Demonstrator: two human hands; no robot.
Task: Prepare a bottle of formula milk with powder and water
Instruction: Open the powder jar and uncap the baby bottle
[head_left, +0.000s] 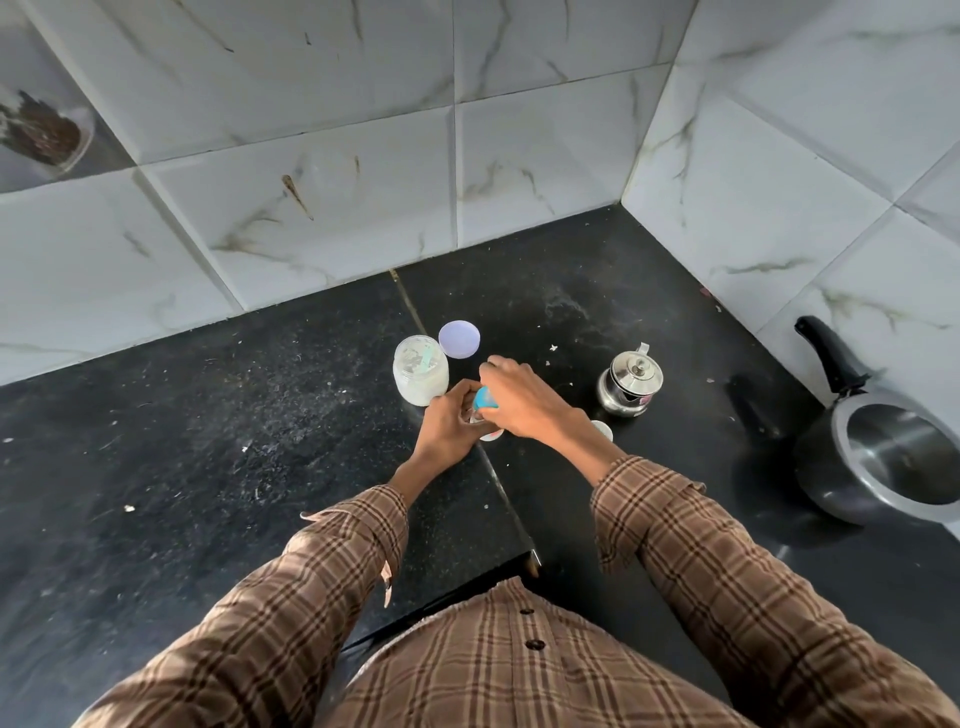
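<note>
Both hands (448, 422) gripping bottle (480, 410), open jar (420, 370) holding powder, scoop

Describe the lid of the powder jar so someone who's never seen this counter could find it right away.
Start at the corner where the tiled walls meet the black counter. Near the seam in the counter stands an open powder jar; just behind it to the right lies the lid. It's the only flat, pale lilac disc there.

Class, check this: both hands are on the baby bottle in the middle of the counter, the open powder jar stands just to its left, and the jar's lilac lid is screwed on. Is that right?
Not quite. The head view shows the lilac lid lying off on the counter behind the open powder jar, not screwed on. The rest holds: left hand and right hand are both on the baby bottle.
</note>
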